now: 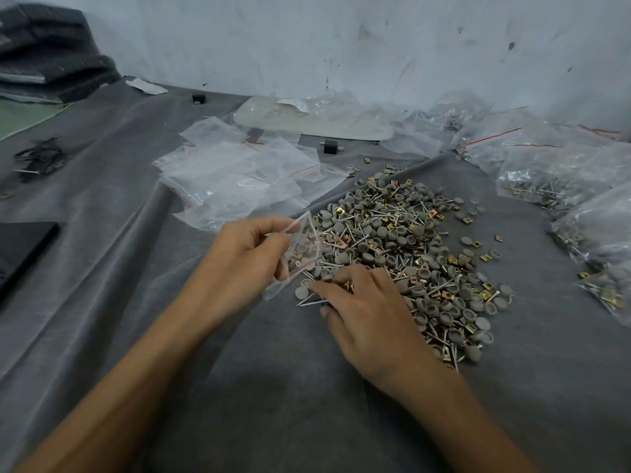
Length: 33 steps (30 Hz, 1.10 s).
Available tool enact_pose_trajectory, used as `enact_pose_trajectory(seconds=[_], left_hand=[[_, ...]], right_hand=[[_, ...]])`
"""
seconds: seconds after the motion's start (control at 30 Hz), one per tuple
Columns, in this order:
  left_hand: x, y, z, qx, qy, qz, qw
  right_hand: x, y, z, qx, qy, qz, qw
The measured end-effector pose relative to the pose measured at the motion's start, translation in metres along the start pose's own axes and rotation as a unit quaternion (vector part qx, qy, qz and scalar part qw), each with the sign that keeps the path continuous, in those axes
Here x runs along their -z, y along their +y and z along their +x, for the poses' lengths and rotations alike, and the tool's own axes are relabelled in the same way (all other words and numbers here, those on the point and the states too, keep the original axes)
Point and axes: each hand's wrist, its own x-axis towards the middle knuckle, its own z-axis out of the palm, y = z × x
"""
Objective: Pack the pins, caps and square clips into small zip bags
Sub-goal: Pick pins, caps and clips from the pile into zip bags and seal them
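A big pile of grey round caps, metal pins and brass square clips (403,254) lies on the grey cloth at the centre right. My left hand (246,264) pinches a small clear zip bag (302,249) at the pile's left edge; a few caps and clips show inside it. My right hand (365,312) lies palm down on the pile's near left corner, its fingers curled over pins and clips; what they hold is hidden. A single pin (309,301) lies by the thumb.
Empty zip bags (239,175) are heaped behind the left hand. Filled bags (563,172) are stacked along the right, up to the wall. A grey cloth (102,268) covers the surface; a dark flat object (20,254) sits at the left edge.
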Motion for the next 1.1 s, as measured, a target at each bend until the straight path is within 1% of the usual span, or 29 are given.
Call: enact_pose_trajectory(seconds=[0.1, 0.2, 0.37, 0.53, 0.7, 0.8, 0.83, 0.9, 0.97, 1.03, 1.1], left_hand=[[0.001, 0.0, 0.0, 0.0, -0.002, 0.003, 1.0], [0.002, 0.0, 0.0, -0.003, -0.007, 0.003, 1.0], [0.004, -0.001, -0.001, -0.009, -0.016, 0.01, 1.0], [0.003, 0.0, -0.004, -0.024, -0.035, 0.015, 0.999], [0.002, 0.0, -0.004, -0.032, -0.049, 0.033, 0.998], [0.001, -0.002, -0.003, -0.034, -0.058, 0.043, 0.997], [0.001, -0.003, -0.003, -0.032, -0.062, 0.043, 0.997], [-0.001, -0.005, -0.003, -0.028, -0.07, 0.046, 0.996], [-0.003, -0.006, -0.003, -0.03, -0.078, 0.065, 0.994], [-0.006, -0.007, -0.004, -0.033, -0.08, 0.08, 0.993], [-0.009, -0.008, -0.005, -0.041, -0.087, 0.097, 0.991]], right_hand=[[0.002, -0.001, 0.002, -0.019, 0.013, -0.029, 0.999], [0.004, -0.002, 0.004, -0.049, 0.004, -0.042, 0.998], [0.008, -0.001, 0.0, -0.068, 0.021, -0.072, 0.995], [0.009, 0.0, -0.004, -0.06, -0.017, -0.088, 0.994], [0.006, 0.001, -0.006, -0.053, -0.021, -0.105, 0.993], [0.008, 0.004, -0.005, -0.081, -0.018, -0.071, 0.994], [0.01, 0.005, -0.004, -0.088, -0.005, -0.048, 0.995], [0.015, 0.006, -0.003, -0.104, 0.055, 0.049, 0.992], [0.02, 0.009, -0.003, -0.115, 0.108, 0.147, 0.976], [0.022, 0.01, -0.003, -0.116, 0.122, 0.208, 0.963], [0.023, 0.009, -0.004, -0.114, 0.128, 0.24, 0.956]])
